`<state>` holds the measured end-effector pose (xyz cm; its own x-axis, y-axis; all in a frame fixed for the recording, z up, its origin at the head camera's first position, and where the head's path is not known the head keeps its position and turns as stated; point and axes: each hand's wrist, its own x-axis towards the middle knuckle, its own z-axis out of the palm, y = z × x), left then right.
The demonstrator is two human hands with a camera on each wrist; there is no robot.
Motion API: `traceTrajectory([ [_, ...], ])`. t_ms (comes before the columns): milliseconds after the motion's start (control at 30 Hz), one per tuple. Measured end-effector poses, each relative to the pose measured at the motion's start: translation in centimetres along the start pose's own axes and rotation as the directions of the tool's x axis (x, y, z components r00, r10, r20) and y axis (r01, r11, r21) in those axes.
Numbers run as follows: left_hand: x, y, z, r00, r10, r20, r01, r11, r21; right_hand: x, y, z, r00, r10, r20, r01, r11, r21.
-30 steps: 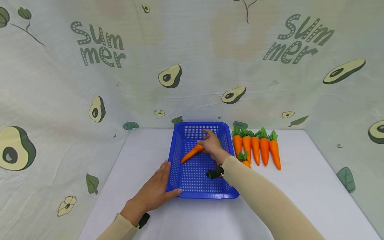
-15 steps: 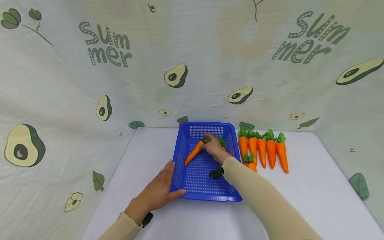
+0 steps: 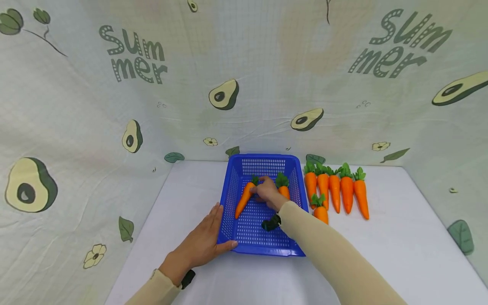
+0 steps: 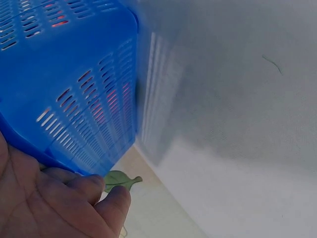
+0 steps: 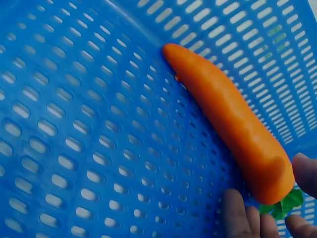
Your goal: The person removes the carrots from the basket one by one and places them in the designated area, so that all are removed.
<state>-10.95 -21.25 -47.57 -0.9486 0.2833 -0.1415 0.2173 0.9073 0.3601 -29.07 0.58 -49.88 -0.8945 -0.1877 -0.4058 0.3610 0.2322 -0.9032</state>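
Note:
A blue perforated basket (image 3: pixel 263 158) stands in the middle of the white table. Inside it an orange carrot (image 3: pixel 244 200) lies slanted near the left wall, its leafy top toward the far end. My right hand (image 3: pixel 266 194) is in the basket and pinches that carrot's thick top end; the right wrist view shows the carrot (image 5: pixel 225 116) on the mesh floor with my fingertips (image 5: pixel 237 213) at its green leaves. A second carrot (image 3: pixel 284 190) lies just right of my hand. My left hand (image 3: pixel 207 241) rests flat against the basket's near left corner (image 4: pixel 84 114), thumb along the front wall.
Several carrots (image 3: pixel 335 190) lie in a row on the table right of the basket, with one more carrot (image 3: pixel 320 212) in front of them. An avocado-print cloth wall (image 3: pixel 225 95) closes off the back and both sides.
My right hand has drawn back toward me and swung the carrot from a flat slant to a steeper one beside the left wall. The second carrot now shows. My left hand has stayed.

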Motion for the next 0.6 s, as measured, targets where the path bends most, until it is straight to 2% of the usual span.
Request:
traceTrajectory([
  [300,0.0,0.1,-0.1,1.000,-0.008,0.011,0.008,1.000,0.008,0.4,0.6,1.5,0.986,0.040,0.159,-0.065,0.986,0.156],
  [600,0.0,0.0,-0.2,1.000,-0.003,0.003,0.003,1.000,0.000,0.0,0.5,2.8,0.973,0.032,0.229,-0.072,0.982,0.172],
])
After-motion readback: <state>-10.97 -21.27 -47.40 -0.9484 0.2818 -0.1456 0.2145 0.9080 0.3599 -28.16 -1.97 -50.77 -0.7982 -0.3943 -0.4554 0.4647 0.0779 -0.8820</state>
